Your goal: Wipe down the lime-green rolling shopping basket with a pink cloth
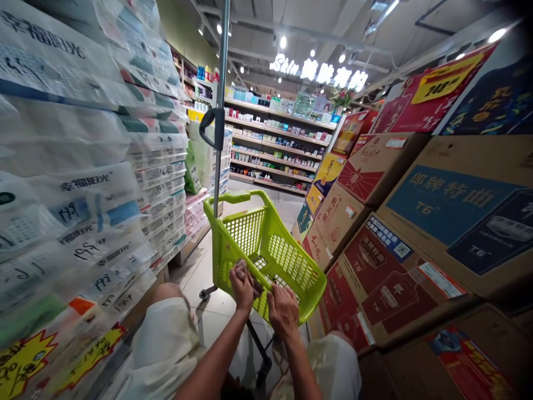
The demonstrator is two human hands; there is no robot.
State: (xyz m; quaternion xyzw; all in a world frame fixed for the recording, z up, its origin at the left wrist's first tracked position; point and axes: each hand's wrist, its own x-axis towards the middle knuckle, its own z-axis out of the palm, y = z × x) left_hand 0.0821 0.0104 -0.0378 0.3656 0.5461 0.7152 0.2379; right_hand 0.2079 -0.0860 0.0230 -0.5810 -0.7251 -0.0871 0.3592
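A lime-green shopping basket [291, 258] on a wheeled frame stands in front of my knees, with perforated walls and nothing seen inside. My left hand [242, 289] is closed around a crumpled grey-brown thing, perhaps a cloth [257, 288], at the basket's near rim. Part of that thing shows above my fingers and part hangs against the wall. Close beside it, my right hand [285, 311] has its fingers curled over the same rim, thumb towards the left hand. A tall metal pole [222, 61] with a dark grey hook-shaped clip [217, 129] rises from the basket's left corner.
Plastic-wrapped packs [83, 189] are piled high on the left, with yellow price signs [89, 355] low down. Stacked cartons [395, 278] line the right side. Shelves [278, 139] of small boxed goods stand at the back. White floor tiles [210, 328] show below the basket.
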